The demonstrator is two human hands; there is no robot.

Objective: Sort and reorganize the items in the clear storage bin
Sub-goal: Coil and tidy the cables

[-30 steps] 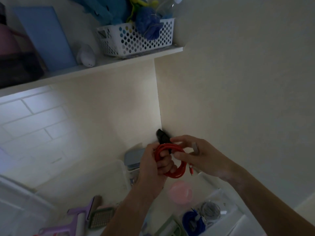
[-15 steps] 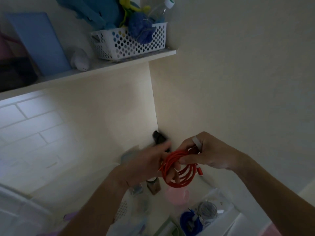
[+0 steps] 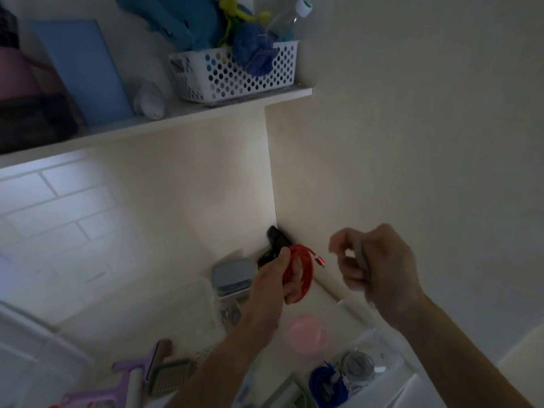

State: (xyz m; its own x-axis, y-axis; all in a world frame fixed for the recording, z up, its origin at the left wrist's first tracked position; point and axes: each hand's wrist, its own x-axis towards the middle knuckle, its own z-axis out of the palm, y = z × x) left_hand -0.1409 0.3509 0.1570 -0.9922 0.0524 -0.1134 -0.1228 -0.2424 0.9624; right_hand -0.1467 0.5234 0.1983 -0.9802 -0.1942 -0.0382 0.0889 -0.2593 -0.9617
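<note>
Left hand (image 3: pixel 276 278) gripping, right hand (image 3: pixel 379 266) curled, raised apart

The red cable (image 3: pixel 298 272) is wound into a loose coil of several loops and stands on edge, held up in the air in front of the far wall corner; its short metal plug end (image 3: pixel 319 261) pokes out to the right from the top of the coil. The clear bin (image 3: pixel 379 381) lies at the near right, low down, and only part of it shows. Inside it a blue cable (image 3: pixel 323 384) lies coiled, just beside a grey coil (image 3: pixel 357 365) to its right.
</note>
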